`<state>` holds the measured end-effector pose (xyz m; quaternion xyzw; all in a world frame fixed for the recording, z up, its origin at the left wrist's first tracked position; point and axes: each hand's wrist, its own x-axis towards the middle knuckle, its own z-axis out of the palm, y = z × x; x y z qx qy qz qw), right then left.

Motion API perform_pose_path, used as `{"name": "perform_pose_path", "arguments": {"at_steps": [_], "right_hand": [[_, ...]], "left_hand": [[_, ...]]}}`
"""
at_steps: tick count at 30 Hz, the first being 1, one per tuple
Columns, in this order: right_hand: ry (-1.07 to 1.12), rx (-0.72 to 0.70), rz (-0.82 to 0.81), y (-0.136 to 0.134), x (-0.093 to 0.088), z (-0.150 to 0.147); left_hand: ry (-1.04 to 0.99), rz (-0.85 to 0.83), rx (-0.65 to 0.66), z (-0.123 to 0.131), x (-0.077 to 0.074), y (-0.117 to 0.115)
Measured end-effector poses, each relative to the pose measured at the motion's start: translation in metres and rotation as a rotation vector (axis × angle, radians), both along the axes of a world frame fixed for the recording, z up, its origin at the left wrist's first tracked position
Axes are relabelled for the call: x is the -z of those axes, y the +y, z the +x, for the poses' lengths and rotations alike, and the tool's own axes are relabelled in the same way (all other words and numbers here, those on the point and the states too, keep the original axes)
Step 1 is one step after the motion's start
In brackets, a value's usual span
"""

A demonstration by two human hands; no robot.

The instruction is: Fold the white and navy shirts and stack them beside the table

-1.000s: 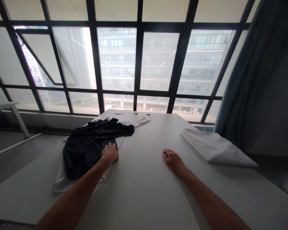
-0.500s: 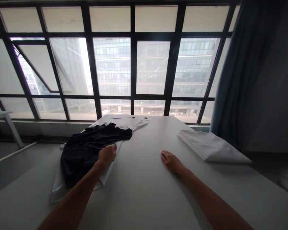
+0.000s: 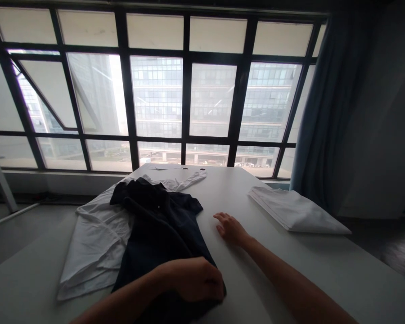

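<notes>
A dark navy shirt (image 3: 162,220) with a collar and small buttons lies loosely spread on the table, its collar end toward the window. My left hand (image 3: 202,279) is closed on the near right part of this shirt, low in the view. Under the shirt and to its left lies a rumpled white shirt (image 3: 94,243), one sleeve stretching toward the far edge. My right hand (image 3: 232,229) hovers at or just over the tabletop, right of the navy shirt, fingers partly spread and holding nothing.
The white table (image 3: 256,265) reaches toward the window. A folded white cloth (image 3: 300,209) sits at its right edge. Two dark round spots and a flat white sheet are at the far end. A blue curtain (image 3: 319,135) hangs at right. Another white table (image 3: 3,184) stands at left.
My left hand has drawn the navy shirt right and toward me, spreading it out and baring more of the white shirt. My right hand has shifted slightly left, its fingers spreading.
</notes>
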<state>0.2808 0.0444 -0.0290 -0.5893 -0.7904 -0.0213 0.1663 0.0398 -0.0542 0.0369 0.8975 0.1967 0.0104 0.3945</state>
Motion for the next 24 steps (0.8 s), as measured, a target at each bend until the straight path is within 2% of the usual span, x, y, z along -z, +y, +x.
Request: {"name": "perform_pose_path", "arguments": {"at_steps": [2, 3, 5, 7, 8, 9, 11, 13, 15, 19, 22, 24], "right_hand": [[0.019, -0.027, -0.001, 0.015, -0.002, -0.015], [0.032, -0.045, -0.002, 0.023, -0.003, -0.023], [0.049, -0.103, -0.015, 0.037, -0.002, -0.036], [0.047, -0.166, -0.038, 0.048, 0.001, -0.045], [0.037, -0.182, -0.049, 0.053, 0.003, -0.046], [0.019, -0.183, -0.055, 0.057, 0.004, -0.044], [-0.043, -0.131, -0.06, 0.066, 0.007, -0.031], [-0.124, -0.015, -0.076, 0.075, 0.006, -0.006], [-0.157, 0.147, -0.113, 0.083, 0.002, 0.026], [-0.185, 0.37, -0.125, 0.082, -0.008, 0.082], [-0.204, 0.465, -0.074, 0.07, -0.01, 0.091], [-0.208, 0.432, -0.016, 0.058, -0.009, 0.08]], "left_hand": [[0.013, -0.196, 0.136, -0.007, -0.004, 0.002], [-0.004, -0.246, 0.117, -0.014, -0.006, 0.01], [-0.073, -0.2, -0.092, -0.034, -0.008, 0.035], [-0.131, 0.011, -0.403, -0.061, -0.007, 0.064], [-0.129, 0.082, -0.51, -0.075, -0.006, 0.077], [-0.124, 0.129, -0.595, -0.088, -0.004, 0.089], [-0.114, 0.155, -0.682, -0.109, 0.001, 0.105], [-0.108, 0.134, -0.707, -0.119, 0.007, 0.111], [-0.091, 0.159, -0.691, -0.117, 0.016, 0.112], [0.037, 0.415, -0.561, -0.098, 0.036, 0.109], [0.11, 0.53, -0.488, -0.086, 0.046, 0.108], [0.111, 0.591, -0.491, -0.082, 0.047, 0.11]]}}
